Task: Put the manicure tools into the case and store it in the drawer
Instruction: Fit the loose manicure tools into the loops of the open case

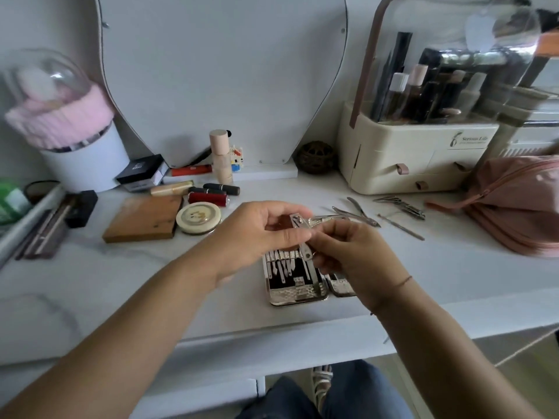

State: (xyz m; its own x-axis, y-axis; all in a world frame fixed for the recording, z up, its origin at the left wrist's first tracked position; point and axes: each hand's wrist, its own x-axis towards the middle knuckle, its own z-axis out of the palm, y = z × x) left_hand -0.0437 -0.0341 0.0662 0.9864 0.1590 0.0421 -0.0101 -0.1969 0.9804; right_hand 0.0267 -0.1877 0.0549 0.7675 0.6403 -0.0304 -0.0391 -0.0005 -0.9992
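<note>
White vanity top (393, 267), seen from above by a seated person, with a mirror panel standing at the back.

At the centre, both hands hold a silver nail clipper (305, 247) just above an open manicure case (298, 294). The left hand (260, 234) curls its fingers around the clipper's upper end. The right hand (357, 252) pinches its lower end between thumb and fingertips. The clipper's long axis runs roughly away from the person, slightly tilted, much like the tools already slotted in the case.

The case lies flat near the table's front edge, directly under the hands and a little closer to the body. Its left half shows a row of metal tools in a dark lining; the right half is mostly hidden behind the right hand. Seating the clipper probably needs only a short drop downward and toward the person.

To the right, well apart from the case, loose tools remain on the table: cuticle nippers (358, 214), a cluster of small clippers (403, 207) and a thin metal stick (400, 226). These are nearer the right hand. Beyond them sit a pink pouch (514, 204) and a cream cosmetics organiser (423, 164) with small front drawers. To the left lie a wooden box (142, 220), a round compact (198, 219) and lipsticks (208, 198).
</note>
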